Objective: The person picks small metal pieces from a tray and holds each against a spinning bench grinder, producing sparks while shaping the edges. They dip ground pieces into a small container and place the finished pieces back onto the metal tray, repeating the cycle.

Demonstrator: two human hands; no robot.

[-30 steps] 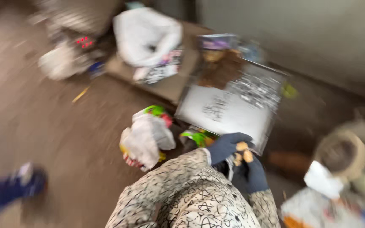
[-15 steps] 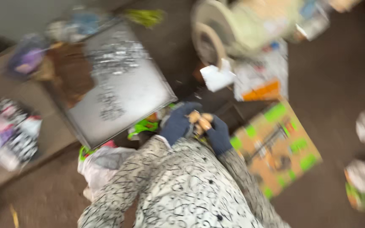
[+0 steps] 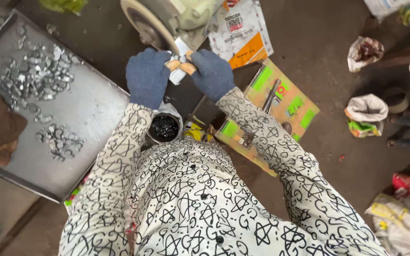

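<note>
Bare floor point(image 3: 319, 28) is left open on the right; ahead, passage is blocked by the grinding wheel point(image 3: 145, 21), leftward by the metal tray point(image 3: 88, 111).

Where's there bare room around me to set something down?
The metal tray has a bare stretch between its two heaps of small metal pieces and its right edge. Dark floor lies bare between the cardboard sheet and the white bags. Around both hands by the grinding wheel it is crowded.

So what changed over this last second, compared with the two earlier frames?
The view swung from the metal tray toward the grinding wheel. Both gloved hands, left hand and right hand, moved up to the wheel's edge. They stayed together, holding a small metal piece.
</note>
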